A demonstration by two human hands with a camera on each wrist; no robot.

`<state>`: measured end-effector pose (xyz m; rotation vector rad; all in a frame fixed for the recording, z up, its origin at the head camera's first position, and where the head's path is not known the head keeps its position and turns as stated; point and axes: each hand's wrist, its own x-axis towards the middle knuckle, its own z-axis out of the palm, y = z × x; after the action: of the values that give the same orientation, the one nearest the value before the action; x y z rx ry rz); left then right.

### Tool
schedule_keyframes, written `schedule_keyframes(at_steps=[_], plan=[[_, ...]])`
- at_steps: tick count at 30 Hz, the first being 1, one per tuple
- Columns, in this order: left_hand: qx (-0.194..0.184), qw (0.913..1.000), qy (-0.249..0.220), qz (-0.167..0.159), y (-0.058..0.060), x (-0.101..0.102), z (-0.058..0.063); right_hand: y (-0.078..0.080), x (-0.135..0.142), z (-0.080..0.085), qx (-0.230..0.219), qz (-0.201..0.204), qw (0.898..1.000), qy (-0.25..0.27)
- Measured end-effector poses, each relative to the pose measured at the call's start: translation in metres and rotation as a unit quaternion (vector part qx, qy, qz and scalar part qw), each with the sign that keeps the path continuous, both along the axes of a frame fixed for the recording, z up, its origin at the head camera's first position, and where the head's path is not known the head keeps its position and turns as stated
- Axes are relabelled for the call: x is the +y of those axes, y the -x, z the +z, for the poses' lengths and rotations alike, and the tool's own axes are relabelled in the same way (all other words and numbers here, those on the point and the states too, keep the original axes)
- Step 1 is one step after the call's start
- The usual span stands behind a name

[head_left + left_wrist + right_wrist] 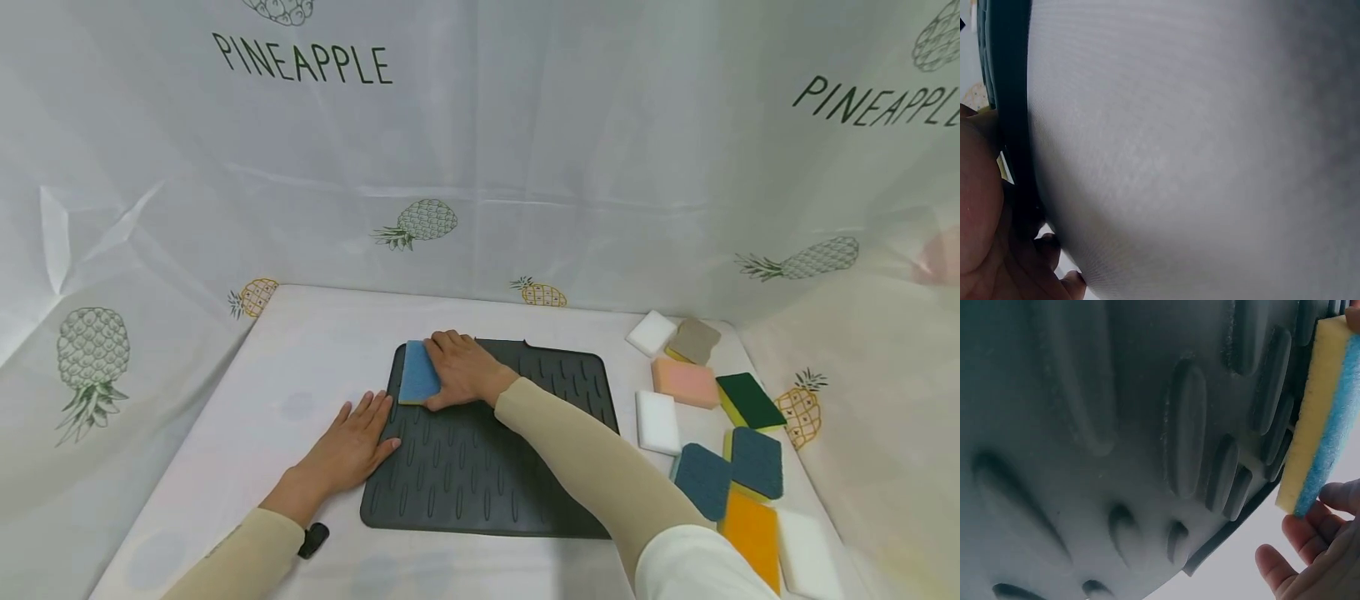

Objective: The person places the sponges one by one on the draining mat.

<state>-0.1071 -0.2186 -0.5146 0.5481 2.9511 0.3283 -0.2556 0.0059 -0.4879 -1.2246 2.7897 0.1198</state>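
Observation:
A dark grey ribbed mat [457, 500] lies on the white tabletop. Near its far left corner, my right hand [463, 367] grips a sponge [417, 375], thumb at one end and fingertips at the other. In the right wrist view the sponge [1316, 419] shows a yellow side toward the mat and a blue side toward the palm. My left hand [348, 442] rests flat across the mat's left edge, fingers straight, thumb lying on the mat. In the left wrist view, part of that hand [997, 250] appears beside the mat's dark edge [1013, 94].
To the right of the mat lie several sponges: white blocks [658, 422], a pink one [685, 382], a grey-brown one [693, 340], a green-topped one [750, 402], dark blue ones [702, 481] and an orange one [750, 537]. A pineapple-print sheet [600, 167] hangs behind the table.

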Motion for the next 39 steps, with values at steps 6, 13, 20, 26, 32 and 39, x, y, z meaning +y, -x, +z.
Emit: schedule_keyframes(at_steps=[6,13,20,26,32,39], plan=[[0.003,1.0000,0.008,-0.005,0.001,0.000,-0.001,0.001,-0.002,-0.002,-0.007,-0.002,1.000,0.003],[0.006,0.9999,0.010,-0.009,0.001,0.001,0.001,0.003,-0.002,-0.006,-0.002,-0.003,1.000,0.001],[0.007,0.9998,0.010,-0.012,0.003,0.002,0.000,0.004,0.001,-0.006,0.001,-0.007,1.000,0.001],[0.014,0.9997,0.011,-0.017,0.004,0.003,-0.002,0.006,0.002,-0.007,0.006,-0.005,1.000,-0.007],[0.016,0.9997,0.009,-0.013,0.002,0.002,-0.002,0.003,0.001,-0.005,-0.013,-0.004,1.000,-0.007],[0.015,0.9998,0.010,-0.009,0.001,-0.003,-0.004,0.008,0.027,0.014,-0.018,-0.025,0.999,0.034]])
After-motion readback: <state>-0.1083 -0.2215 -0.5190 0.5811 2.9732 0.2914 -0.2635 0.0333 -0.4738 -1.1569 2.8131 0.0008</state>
